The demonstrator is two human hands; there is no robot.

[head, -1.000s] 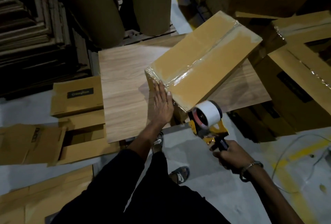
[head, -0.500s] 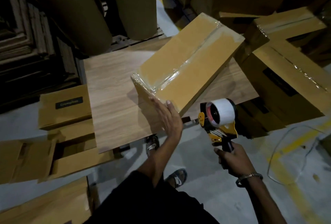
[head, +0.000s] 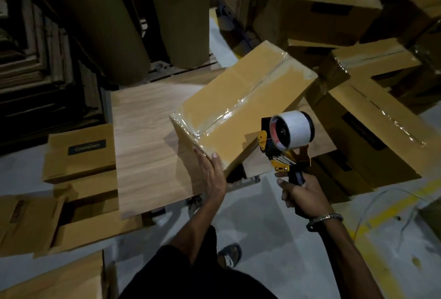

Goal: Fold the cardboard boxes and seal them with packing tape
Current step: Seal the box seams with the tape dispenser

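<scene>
The taped cardboard box (head: 241, 112) sits tilted on the wooden board (head: 145, 136), its near corner overhanging the edge; if the flat left hand (head: 211, 179) slips, it could tip off. Its long axis runs from that corner up-right along the glossy seam — the right hand (head: 303, 199) grips the tape dispenser (head: 287, 143), clear of the box.

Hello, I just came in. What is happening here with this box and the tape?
A person is sealing cardboard boxes. The left hand rests with straight fingers against the near end of a box lying on a wooden board; shiny tape already runs along its top seam. The right hand grips a tape dispenser, held off the box. Flat cartons lie to the left, taped boxes to the right.
</scene>
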